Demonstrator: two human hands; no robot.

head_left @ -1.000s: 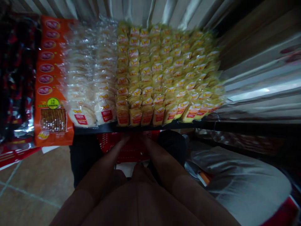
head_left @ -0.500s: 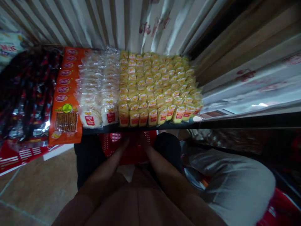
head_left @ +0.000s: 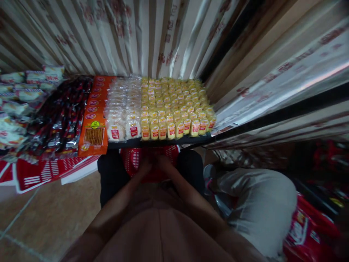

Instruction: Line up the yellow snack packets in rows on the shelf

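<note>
Both my arms reach down in front of my body to a red plastic basket [head_left: 133, 160] that sits below a dark shelf edge [head_left: 163, 141]. My left hand [head_left: 144, 168] and my right hand [head_left: 163, 164] lie close together over the basket, dim and blurred, so their fingers are hard to read. On the shelf above stand rows of small yellow snack packets [head_left: 174, 109] and clear bags of pale round cakes [head_left: 122, 109].
An orange snack box [head_left: 94, 120] and dark red-black packets [head_left: 60, 116] lie left of the cakes, over red-white cartons [head_left: 40, 174]. A grey sack [head_left: 259, 203] and red packaging [head_left: 311, 229] sit at the right. Striped curtain hangs behind. Tiled floor lies lower left.
The camera has pulled back and tilted up, so the shelf looks smaller and more curtain shows. My hands have stayed at the red basket.
</note>
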